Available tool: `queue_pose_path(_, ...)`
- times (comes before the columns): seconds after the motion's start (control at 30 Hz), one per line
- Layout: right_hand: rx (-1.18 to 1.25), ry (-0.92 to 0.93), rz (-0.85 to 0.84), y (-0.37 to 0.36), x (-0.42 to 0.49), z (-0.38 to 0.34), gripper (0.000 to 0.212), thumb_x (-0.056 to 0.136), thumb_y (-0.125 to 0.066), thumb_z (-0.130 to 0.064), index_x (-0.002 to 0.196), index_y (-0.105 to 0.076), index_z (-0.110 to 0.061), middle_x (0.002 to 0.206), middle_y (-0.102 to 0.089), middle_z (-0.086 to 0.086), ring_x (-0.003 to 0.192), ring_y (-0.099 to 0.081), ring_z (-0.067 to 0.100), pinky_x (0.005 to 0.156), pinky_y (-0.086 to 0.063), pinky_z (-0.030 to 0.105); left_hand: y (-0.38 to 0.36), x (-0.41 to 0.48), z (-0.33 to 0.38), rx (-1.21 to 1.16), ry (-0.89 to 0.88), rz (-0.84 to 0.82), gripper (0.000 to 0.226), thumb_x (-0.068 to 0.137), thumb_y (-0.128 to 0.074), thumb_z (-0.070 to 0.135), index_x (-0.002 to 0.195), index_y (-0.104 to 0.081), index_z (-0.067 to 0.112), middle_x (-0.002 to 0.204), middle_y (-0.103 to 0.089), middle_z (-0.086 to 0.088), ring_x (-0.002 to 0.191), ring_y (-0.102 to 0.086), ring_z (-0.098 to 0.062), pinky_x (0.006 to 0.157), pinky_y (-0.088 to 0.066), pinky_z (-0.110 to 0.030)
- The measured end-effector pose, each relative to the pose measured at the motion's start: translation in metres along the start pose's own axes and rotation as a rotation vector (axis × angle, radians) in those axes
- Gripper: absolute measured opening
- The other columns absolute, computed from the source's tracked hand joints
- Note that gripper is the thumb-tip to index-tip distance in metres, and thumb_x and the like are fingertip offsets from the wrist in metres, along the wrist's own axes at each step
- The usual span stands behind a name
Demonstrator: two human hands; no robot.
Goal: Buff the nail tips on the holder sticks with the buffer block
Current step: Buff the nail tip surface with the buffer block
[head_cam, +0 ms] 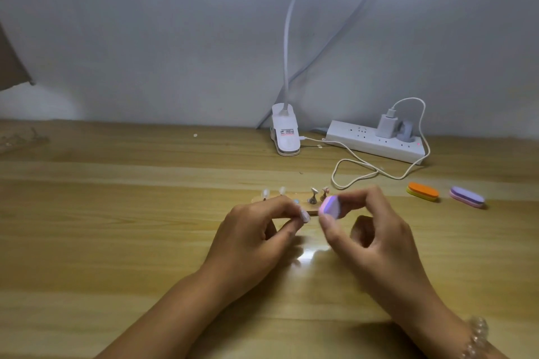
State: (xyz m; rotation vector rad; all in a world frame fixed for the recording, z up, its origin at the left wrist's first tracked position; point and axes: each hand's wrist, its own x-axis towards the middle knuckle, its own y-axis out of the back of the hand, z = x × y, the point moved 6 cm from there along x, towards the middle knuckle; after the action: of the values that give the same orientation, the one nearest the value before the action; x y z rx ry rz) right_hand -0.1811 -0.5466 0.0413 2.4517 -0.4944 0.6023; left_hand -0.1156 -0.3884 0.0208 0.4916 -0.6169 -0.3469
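We sit at a pale wooden surface [116, 213] set against a plain grey-white wall [145, 38]. At the centre of our view, the nail tip [305, 216] in hand is pinched in the curled fingertips of our left hand [256, 230]. The fingers hide whatever stick is beneath it, so we cannot tell how that is gripped. We judge it is held off the stand so the tip can be turned freely against the abrasive.

Just beside it at three o'clock, our right hand [370, 230] pinches the buffer block [329, 206] between thumb and forefinger, the other fingers loosely curled. One end of the block points at the tip, but we cannot tell whether they touch. A light pinch like this suits short, controlled strokes.

At twelve o'clock from the hands lies the wooden stand [258, 200], near enough to swap sticks quickly. Two holder sticks [266, 193] at its left end stand upright with clear tips. Two more towards its right end are too small to read.

Well apart at two o'clock, an orange buffer [423, 192] and a purple buffer [467, 197] lie flat, likely spares on the working hand's side. By the wall, a clip lamp [287, 134] at twelve o'clock and a power strip [376, 143] at one o'clock share a looped cable [350, 172], away from the work. A beaded bracelet [477, 335] circles the right wrist.
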Motion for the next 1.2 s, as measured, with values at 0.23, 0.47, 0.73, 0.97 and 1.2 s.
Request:
queue_pose_path(0.23,-0.214,0.174,-0.15,-0.019,-0.009,-0.014,0.033,0.077,-0.066,-0.051,0.101,-0.055,-0.031,0.094,-0.059,-0.016,0.055,-0.051,0.008,0.051,-0.043,0.024,0.0,0.0,0.0,0.015,0.012,-0.03,0.016,0.085,-0.06,0.029,0.094,-0.073,0.029,0.086,-0.071,0.026,0.044,-0.054,-0.013,0.049,-0.041,-0.027)
queue_pose_path(0.47,-0.185,0.095,-0.1,-0.011,-0.003,-0.005,0.03,0.078,-0.067,-0.053,0.095,-0.056,-0.031,0.092,-0.062,-0.015,0.053,-0.051,0.017,0.053,-0.044,0.029,-0.001,0.0,0.0,0.042,0.007,-0.03,0.012,0.084,-0.061,0.03,0.091,-0.072,0.03,0.08,-0.066,0.029,0.046,-0.054,-0.011,0.052,-0.035,-0.022)
queue_pose_path(0.73,-0.059,-0.013,-0.078,-0.006,0.001,0.004,0.034,0.075,-0.07,-0.056,0.09,-0.058,-0.028,0.091,-0.065,-0.014,0.048,-0.047,0.014,0.053,-0.037,0.025,-0.001,-0.001,0.003,0.04,-0.017,-0.021,0.009,0.087,-0.062,0.031,0.091,-0.07,0.031,0.079,-0.065,0.031,0.044,-0.054,-0.01,0.051,-0.035,-0.021)
queue_pose_path(0.97,-0.108,0.04,-0.127,-0.011,-0.003,-0.003,0.031,0.075,-0.07,-0.051,0.094,-0.056,-0.03,0.093,-0.063,-0.015,0.053,-0.051,0.018,0.052,-0.042,0.029,0.0,0.0,0.002,0.042,-0.008,-0.028,0.011,0.086,-0.06,0.026,0.09,-0.07,0.027,0.077,-0.065,0.03,0.043,-0.054,-0.015,0.048,-0.039,-0.025)
queue_pose_path(1.2,-0.175,0.126,-0.186,-0.019,-0.008,-0.01,0.033,0.075,-0.067,-0.053,0.097,-0.056,-0.031,0.092,-0.061,-0.017,0.054,-0.053,0.015,0.051,-0.047,0.032,-0.001,0.0,0.001,0.071,-0.014,-0.038,0.016,0.087,-0.057,0.028,0.095,-0.071,0.027,0.075,-0.067,0.018,0.045,-0.049,-0.012,0.048,-0.037,-0.028)
